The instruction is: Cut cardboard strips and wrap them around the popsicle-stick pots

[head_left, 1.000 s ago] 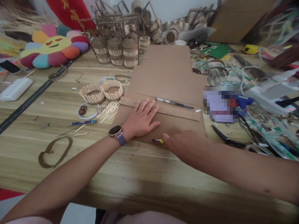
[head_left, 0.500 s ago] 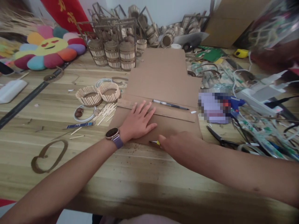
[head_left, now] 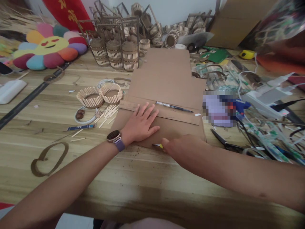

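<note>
My left hand (head_left: 142,124) lies flat with its fingers spread on a sheet of brown cardboard (head_left: 164,76). A watch with a purple strap (head_left: 117,139) is on that wrist. Near the cardboard's front edge, my right hand (head_left: 177,148) is closed around a utility knife (head_left: 160,146). Only the knife's blade and a bit of yellow body show; the rest is hidden in the fist. The blade points left, toward the cardboard's front edge. Beyond my fingers, a narrow cardboard strip (head_left: 176,119) lies across the sheet, with a black pen (head_left: 173,107) beside it.
To the left are two small rings of wooden sticks (head_left: 111,94), loose sticks (head_left: 106,115) and a blue packet (head_left: 80,127). Small lidded buckets (head_left: 115,54) stand at the back. On the right lie black scissors (head_left: 222,141), a blue glue gun (head_left: 240,106) and a white power strip (head_left: 269,98).
Both hands and the knife hold nearly the same place on the cardboard. The camera view has shifted very slightly.
</note>
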Demonstrator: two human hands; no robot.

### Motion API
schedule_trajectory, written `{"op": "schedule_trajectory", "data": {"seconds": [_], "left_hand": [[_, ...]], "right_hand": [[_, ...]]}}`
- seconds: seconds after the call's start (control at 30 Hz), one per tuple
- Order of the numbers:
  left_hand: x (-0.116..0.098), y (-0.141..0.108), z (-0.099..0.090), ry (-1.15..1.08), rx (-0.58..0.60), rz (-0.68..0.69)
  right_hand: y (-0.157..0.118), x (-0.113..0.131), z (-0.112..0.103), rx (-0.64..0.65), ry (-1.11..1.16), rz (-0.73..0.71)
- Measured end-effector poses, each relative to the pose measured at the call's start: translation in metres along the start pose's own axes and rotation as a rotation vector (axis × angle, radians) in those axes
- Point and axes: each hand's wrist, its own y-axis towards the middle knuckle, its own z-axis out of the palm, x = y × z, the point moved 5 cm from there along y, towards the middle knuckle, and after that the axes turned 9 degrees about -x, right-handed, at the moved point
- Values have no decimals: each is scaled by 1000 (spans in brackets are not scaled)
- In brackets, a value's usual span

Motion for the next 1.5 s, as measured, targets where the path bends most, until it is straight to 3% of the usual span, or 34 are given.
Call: {"op": "schedule_trajectory", "data": {"seconds": [0.23, 0.4, 0.6, 0.97, 1.5], "left_hand": [[1, 0, 2, 8, 12, 4], [2, 0, 1, -21, -5, 2], [2, 0, 2, -6, 20, -5], [1, 0, 1, -18, 12, 5], [3, 1, 3, -25, 0, 24]], "right_hand": [[1, 1, -2, 32, -28, -14], [0, 0, -5, -44, -45, -17], [-2, 1, -5, -14, -89, -25], [-1, -2, 3, -120, -82, -47], [-3, -7, 8, -99, -115, -29]]}}
